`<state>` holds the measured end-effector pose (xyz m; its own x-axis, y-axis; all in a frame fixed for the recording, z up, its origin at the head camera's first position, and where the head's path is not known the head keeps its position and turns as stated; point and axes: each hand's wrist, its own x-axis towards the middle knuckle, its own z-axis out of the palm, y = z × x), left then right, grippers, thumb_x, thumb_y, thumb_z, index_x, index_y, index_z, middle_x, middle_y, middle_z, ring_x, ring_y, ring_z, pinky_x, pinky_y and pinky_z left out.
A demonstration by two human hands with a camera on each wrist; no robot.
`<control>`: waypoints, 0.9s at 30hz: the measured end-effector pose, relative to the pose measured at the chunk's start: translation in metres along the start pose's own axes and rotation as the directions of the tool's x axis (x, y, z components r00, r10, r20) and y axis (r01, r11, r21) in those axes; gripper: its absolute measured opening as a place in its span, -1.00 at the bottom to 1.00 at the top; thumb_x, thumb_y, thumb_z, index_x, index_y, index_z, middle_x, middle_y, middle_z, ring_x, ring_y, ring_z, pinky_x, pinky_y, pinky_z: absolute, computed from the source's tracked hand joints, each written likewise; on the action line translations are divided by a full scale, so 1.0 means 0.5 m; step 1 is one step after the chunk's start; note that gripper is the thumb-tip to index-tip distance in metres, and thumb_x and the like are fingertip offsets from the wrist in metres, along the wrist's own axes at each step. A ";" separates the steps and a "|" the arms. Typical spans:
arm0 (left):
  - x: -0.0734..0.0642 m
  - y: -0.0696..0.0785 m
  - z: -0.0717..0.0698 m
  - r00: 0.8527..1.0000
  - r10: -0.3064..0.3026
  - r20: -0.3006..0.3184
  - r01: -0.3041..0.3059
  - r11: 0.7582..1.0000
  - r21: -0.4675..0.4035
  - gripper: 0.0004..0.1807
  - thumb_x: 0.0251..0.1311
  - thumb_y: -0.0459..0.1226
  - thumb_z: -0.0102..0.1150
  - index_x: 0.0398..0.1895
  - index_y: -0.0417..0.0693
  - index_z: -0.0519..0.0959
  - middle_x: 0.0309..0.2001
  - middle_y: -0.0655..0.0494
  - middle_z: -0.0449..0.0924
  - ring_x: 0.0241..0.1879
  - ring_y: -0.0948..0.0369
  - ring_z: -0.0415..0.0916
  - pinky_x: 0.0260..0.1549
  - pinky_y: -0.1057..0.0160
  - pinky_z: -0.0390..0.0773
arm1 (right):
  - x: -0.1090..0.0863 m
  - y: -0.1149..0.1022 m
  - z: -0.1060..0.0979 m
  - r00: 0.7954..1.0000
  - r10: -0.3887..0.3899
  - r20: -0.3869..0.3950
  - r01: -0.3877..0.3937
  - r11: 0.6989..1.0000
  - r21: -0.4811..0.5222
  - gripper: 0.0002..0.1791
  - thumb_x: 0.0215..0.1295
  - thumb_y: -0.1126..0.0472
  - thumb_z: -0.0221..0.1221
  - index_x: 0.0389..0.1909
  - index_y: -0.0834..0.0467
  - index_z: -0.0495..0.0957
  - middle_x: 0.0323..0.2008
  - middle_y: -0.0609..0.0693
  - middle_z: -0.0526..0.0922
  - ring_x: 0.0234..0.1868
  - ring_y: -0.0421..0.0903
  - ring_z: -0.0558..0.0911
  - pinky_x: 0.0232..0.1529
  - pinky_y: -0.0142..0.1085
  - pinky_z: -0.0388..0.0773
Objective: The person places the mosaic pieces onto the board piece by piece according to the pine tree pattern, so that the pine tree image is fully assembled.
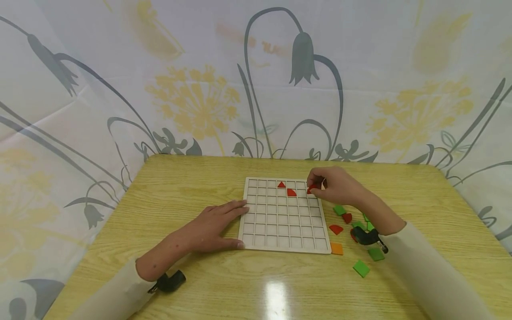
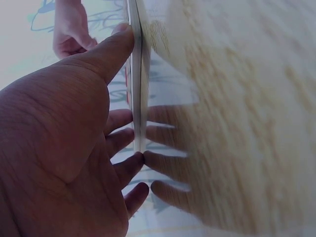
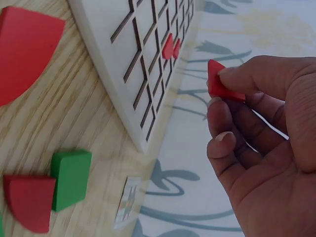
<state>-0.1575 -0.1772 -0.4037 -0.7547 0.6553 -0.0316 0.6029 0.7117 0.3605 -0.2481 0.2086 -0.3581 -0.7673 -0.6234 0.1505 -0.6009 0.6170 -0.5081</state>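
Note:
A pale wooden grid board (image 1: 283, 218) lies on the table, with a red triangle (image 1: 282, 185) and a red quarter-circle tile (image 1: 291, 192) in cells near its far edge. Over the board's far right corner, my right hand (image 1: 338, 184) pinches a red tile (image 3: 222, 84) between thumb and fingers. Its full outline is partly covered by the fingers. My left hand (image 1: 212, 226) rests at the board's left side, fingers extended and spread. In the left wrist view, its thumb and some fingertips touch the board's edge (image 2: 138, 74).
Loose tiles lie right of the board: red quarter-circles (image 1: 336, 229), several green ones (image 1: 361, 268) and an orange square (image 1: 337, 248) against the near right corner. The right forearm passes over some of them. A flower-patterned cloth (image 1: 200, 106) hangs behind the table (image 1: 208, 275).

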 end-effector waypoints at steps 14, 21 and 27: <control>0.002 -0.001 0.000 1.000 -0.006 0.003 0.006 1.000 -0.007 0.00 0.35 0.29 0.29 0.70 0.07 0.19 0.71 0.06 0.04 0.62 -0.02 0.14 0.44 -0.33 0.19 | 0.062 -0.013 0.028 0.998 -0.013 0.065 0.006 0.995 0.102 -0.95 0.41 0.37 0.33 -0.18 0.19 0.68 -0.27 -0.08 0.72 -0.28 -0.14 0.67 -0.16 -0.17 0.63; 0.002 0.000 -0.001 1.000 -0.016 0.012 0.016 1.000 -0.008 0.02 0.33 0.28 0.31 0.71 0.07 0.17 0.71 0.08 0.02 0.64 -0.01 0.11 0.46 -0.32 0.18 | 0.093 -0.009 0.043 0.997 -0.013 0.075 0.006 0.995 0.099 -0.94 0.41 0.39 0.30 -0.18 0.20 0.69 -0.27 -0.04 0.71 -0.29 -0.12 0.63 -0.15 -0.12 0.60; 0.002 -0.001 0.000 1.000 -0.005 0.009 0.005 1.000 -0.013 0.01 0.35 0.28 0.29 0.70 0.05 0.18 0.71 0.06 0.04 0.63 -0.03 0.13 0.45 -0.33 0.19 | 0.113 -0.005 0.055 0.996 -0.011 0.094 0.000 0.993 0.115 -0.94 0.43 0.39 0.29 -0.17 0.20 0.70 -0.24 -0.02 0.71 -0.27 -0.10 0.63 -0.14 -0.13 0.61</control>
<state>-0.1585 -0.1766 -0.4040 -0.7555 0.6538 -0.0418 0.5954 0.7118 0.3725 -0.2839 0.1586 -0.3714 -0.7362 -0.6725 0.0757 -0.5713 0.5576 -0.6022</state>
